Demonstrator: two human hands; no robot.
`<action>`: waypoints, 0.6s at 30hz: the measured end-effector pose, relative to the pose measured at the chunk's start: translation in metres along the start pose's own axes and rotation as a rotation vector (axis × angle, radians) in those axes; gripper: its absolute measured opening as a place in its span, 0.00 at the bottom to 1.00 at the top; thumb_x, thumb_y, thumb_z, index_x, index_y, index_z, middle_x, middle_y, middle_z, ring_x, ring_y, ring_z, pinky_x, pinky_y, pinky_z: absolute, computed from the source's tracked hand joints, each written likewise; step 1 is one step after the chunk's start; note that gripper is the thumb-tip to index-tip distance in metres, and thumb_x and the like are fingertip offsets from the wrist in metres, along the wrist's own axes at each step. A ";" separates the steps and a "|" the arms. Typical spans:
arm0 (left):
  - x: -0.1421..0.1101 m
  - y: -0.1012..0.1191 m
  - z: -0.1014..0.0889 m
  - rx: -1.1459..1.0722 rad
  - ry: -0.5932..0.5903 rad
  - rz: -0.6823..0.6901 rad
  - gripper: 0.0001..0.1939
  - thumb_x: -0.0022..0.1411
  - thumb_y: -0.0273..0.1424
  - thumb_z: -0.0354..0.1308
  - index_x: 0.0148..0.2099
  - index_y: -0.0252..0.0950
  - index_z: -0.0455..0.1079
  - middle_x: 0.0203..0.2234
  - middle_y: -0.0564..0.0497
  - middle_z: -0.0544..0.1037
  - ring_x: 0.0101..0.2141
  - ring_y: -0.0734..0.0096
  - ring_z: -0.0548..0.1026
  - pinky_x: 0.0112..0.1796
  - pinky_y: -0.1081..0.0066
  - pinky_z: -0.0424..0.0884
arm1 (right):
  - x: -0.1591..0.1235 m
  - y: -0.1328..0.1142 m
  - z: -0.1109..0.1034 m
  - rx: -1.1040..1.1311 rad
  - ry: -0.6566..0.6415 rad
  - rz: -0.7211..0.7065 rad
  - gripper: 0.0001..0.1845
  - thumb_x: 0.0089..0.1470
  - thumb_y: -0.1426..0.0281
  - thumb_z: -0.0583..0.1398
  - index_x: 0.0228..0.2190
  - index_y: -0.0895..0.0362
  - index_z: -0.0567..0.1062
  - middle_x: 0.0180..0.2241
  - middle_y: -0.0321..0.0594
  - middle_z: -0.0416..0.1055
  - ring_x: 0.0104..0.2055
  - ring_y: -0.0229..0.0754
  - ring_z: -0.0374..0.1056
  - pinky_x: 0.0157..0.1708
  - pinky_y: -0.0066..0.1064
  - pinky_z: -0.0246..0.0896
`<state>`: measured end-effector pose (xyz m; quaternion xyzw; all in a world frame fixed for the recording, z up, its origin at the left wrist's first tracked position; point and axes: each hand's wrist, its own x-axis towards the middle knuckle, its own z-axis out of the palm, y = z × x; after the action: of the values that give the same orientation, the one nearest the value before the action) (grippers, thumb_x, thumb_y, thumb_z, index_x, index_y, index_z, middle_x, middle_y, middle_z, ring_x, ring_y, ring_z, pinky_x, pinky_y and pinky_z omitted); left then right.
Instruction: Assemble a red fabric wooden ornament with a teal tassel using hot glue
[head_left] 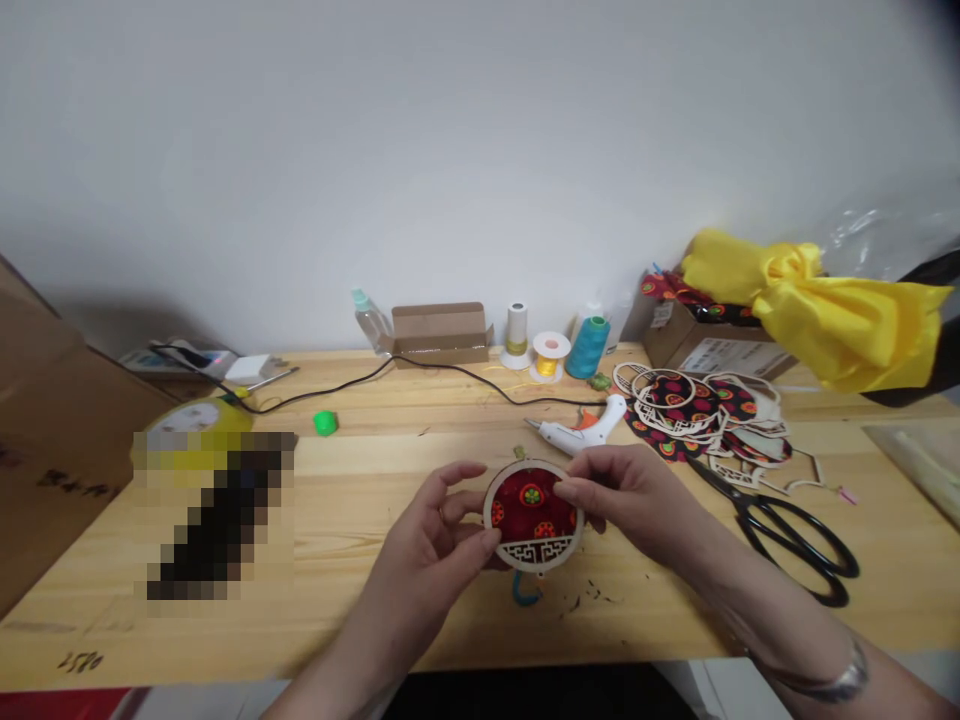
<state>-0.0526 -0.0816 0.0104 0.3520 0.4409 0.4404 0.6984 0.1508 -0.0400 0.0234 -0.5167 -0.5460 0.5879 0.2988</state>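
Note:
Both my hands hold a round wooden ornament [533, 516] with red patterned fabric inside and a fretwork strip at its bottom, just above the wooden table [420, 610]. My left hand [435, 545] grips its left rim, fingers curled round it. My right hand [626, 497] pinches the right rim with thumb on the face. A blue cord [525, 590] hangs below the ornament. A white glue gun [589, 430] lies just behind it.
Black scissors [795, 540] lie at right, beside a heap of wooden rings and fabric discs [705, 415]. Thread spools [587, 347], a small cardboard box [439, 335], a spray bottle [370, 318] and a black cable [360, 381] sit at the back. Yellow fabric [825, 310] hangs over a box at right. A brown carton [45, 450] stands at left.

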 end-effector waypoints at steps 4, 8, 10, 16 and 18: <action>0.008 0.003 -0.003 0.002 -0.165 -0.123 0.18 0.54 0.27 0.62 0.48 0.35 0.68 0.44 0.43 0.76 0.39 0.61 0.76 0.38 0.64 0.72 | 0.002 0.005 0.000 0.006 -0.013 0.021 0.16 0.41 0.58 0.63 0.19 0.59 0.72 0.15 0.32 0.63 0.17 0.31 0.54 0.18 0.24 0.47; 0.023 -0.005 -0.010 0.012 -0.303 -0.242 0.21 0.51 0.24 0.63 0.49 0.34 0.71 0.45 0.43 0.76 0.43 0.59 0.75 0.43 0.62 0.68 | 0.011 0.035 0.006 0.036 -0.025 0.121 0.17 0.40 0.57 0.64 0.19 0.59 0.71 0.15 0.32 0.62 0.17 0.31 0.55 0.17 0.25 0.47; 0.029 -0.006 -0.013 0.011 -0.332 -0.230 0.22 0.50 0.23 0.63 0.50 0.36 0.71 0.46 0.45 0.76 0.45 0.60 0.73 0.47 0.62 0.65 | 0.013 0.043 0.007 0.044 -0.035 0.133 0.17 0.40 0.57 0.63 0.19 0.59 0.71 0.15 0.31 0.62 0.17 0.31 0.55 0.18 0.25 0.47; 0.053 0.004 -0.013 -0.018 -0.183 -0.250 0.25 0.46 0.22 0.65 0.49 0.36 0.70 0.45 0.44 0.77 0.43 0.63 0.74 0.46 0.64 0.65 | 0.016 0.045 0.010 0.020 -0.062 0.132 0.17 0.42 0.57 0.62 0.18 0.59 0.71 0.14 0.31 0.62 0.17 0.31 0.53 0.18 0.25 0.45; 0.063 0.008 -0.010 -0.050 -0.140 -0.234 0.25 0.47 0.21 0.64 0.49 0.36 0.69 0.42 0.44 0.77 0.42 0.64 0.75 0.45 0.63 0.65 | 0.018 0.046 0.011 -0.020 -0.040 0.142 0.16 0.43 0.58 0.61 0.18 0.59 0.70 0.14 0.31 0.62 0.17 0.31 0.54 0.17 0.25 0.45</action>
<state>-0.0506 -0.0188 -0.0052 0.3108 0.4180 0.3410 0.7826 0.1450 -0.0374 -0.0264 -0.5454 -0.5197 0.6121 0.2402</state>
